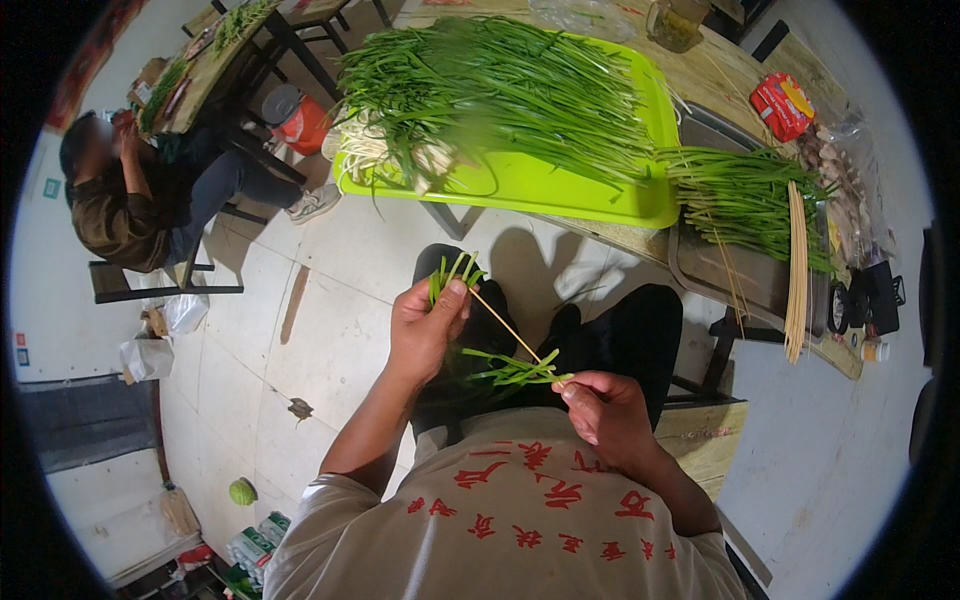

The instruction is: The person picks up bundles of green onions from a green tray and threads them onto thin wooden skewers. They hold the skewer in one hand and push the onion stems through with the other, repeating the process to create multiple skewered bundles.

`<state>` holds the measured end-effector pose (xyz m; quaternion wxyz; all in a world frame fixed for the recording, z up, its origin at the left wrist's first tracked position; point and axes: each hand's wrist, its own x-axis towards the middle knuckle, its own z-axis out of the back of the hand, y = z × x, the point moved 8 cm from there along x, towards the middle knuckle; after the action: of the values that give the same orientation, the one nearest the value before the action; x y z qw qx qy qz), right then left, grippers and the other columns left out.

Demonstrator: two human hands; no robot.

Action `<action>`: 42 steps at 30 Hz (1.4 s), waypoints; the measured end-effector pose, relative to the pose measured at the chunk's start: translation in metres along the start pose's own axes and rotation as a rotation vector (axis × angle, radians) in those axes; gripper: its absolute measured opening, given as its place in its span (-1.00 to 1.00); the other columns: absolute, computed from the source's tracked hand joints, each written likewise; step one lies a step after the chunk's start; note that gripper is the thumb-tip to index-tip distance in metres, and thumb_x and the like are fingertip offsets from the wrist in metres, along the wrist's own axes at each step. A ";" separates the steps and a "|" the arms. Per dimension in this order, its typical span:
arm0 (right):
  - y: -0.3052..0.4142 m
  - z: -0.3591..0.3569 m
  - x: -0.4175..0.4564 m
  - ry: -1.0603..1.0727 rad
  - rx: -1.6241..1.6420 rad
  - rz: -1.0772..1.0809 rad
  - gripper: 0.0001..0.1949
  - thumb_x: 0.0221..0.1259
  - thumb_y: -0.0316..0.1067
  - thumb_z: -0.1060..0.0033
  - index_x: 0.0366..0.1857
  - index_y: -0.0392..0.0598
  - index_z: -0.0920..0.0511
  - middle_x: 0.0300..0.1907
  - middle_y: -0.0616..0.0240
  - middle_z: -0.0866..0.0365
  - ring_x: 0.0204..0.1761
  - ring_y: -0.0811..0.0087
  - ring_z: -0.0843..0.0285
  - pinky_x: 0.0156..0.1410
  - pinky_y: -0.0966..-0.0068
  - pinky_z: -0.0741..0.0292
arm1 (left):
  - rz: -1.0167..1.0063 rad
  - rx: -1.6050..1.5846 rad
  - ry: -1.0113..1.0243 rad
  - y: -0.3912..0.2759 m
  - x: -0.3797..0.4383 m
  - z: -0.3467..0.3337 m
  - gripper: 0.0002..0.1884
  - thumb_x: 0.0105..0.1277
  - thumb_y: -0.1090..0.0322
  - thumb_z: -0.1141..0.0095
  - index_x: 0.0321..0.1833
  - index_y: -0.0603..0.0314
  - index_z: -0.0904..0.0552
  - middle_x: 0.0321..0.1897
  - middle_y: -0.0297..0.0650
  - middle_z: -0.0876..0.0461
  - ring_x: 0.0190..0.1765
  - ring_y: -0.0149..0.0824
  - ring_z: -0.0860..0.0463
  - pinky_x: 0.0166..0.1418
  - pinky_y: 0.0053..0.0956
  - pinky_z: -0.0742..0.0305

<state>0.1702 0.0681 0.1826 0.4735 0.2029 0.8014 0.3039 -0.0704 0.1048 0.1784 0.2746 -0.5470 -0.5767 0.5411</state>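
My left hand (pixel 427 322) holds a small bunch of green Chinese chives (pixel 450 277), with the upper end of a thin bamboo skewer (pixel 504 322) beside its thumb. My right hand (pixel 607 409) pinches the skewer's lower end, where folded chive stems (pixel 517 369) cross it. Ahead, a lime-green plastic tray (pixel 510 172) carries a large heap of chives (pixel 525 97), with pale stem ends at its left. To the right, a metal tray (pixel 772 281) has skewered chives (pixel 742 195) on it and a bundle of bamboo skewers (pixel 795 277) lying across its edge.
The trays stand on a wooden table (pixel 844 364) with a red packet (pixel 781 106), a jug (pixel 677 26) and a clear plastic bag (pixel 844 180). Another person (pixel 127 187) sits at a table on the left. A red bucket (pixel 304 127) is on the floor beyond.
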 end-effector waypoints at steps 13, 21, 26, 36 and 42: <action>0.001 0.001 0.001 -0.002 0.000 -0.002 -0.81 0.46 -0.37 -0.12 -0.04 -0.25 -0.63 -0.56 0.53 -0.43 -0.62 0.77 -0.20 -0.56 0.70 -0.14 | 0.057 0.040 0.089 0.008 0.001 -0.001 -0.74 0.48 0.20 -0.15 -0.18 0.30 -0.67 -0.55 -0.35 -0.53 -0.54 -0.54 -0.35 -0.47 -0.62 -0.20; 0.004 -0.002 0.004 -0.019 0.066 -0.008 -0.83 0.46 -0.38 -0.11 -0.12 -0.28 -0.62 -0.59 0.50 -0.39 -0.67 0.75 -0.16 -0.59 0.70 -0.11 | -0.163 0.298 0.481 0.010 -0.022 -0.058 -0.79 0.52 0.32 -0.07 -0.17 0.34 -0.67 -0.20 -0.23 -0.61 -0.21 -0.46 -0.53 -0.13 -0.55 -0.42; 0.003 0.001 0.005 -0.050 0.084 -0.007 -0.83 0.45 -0.40 -0.10 -0.16 -0.30 -0.62 -0.62 0.47 -0.37 -0.70 0.72 -0.15 -0.60 0.68 -0.11 | -0.207 0.301 0.519 0.024 -0.026 -0.066 -0.77 0.55 0.28 -0.02 -0.11 0.32 -0.65 -0.15 -0.19 -0.61 -0.10 -0.32 -0.57 0.04 -0.41 -0.46; -0.002 0.000 0.005 0.062 0.033 -0.028 -0.78 0.46 -0.35 -0.12 -0.04 -0.29 -0.62 -0.57 0.50 -0.41 -0.63 0.75 -0.19 -0.57 0.69 -0.15 | 0.110 -0.150 0.194 0.021 0.001 -0.017 -0.72 0.59 0.02 0.14 0.03 0.04 -0.46 -0.52 -0.41 -0.36 -0.56 -0.54 -0.23 -0.50 -0.62 -0.13; 0.001 -0.005 0.004 0.030 0.044 -0.060 -0.83 0.44 -0.43 -0.08 -0.12 -0.31 -0.61 -0.63 0.48 -0.37 -0.67 0.72 -0.16 -0.59 0.68 -0.13 | 0.097 -0.181 0.168 0.016 0.003 -0.017 -0.77 0.60 0.06 0.13 -0.03 0.03 -0.46 -0.51 -0.40 -0.38 -0.55 -0.54 -0.25 -0.52 -0.64 -0.11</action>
<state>0.1641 0.0704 0.1825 0.4659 0.1847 0.8205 0.2749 -0.0505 0.1104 0.1668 0.2449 -0.6403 -0.5710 0.4517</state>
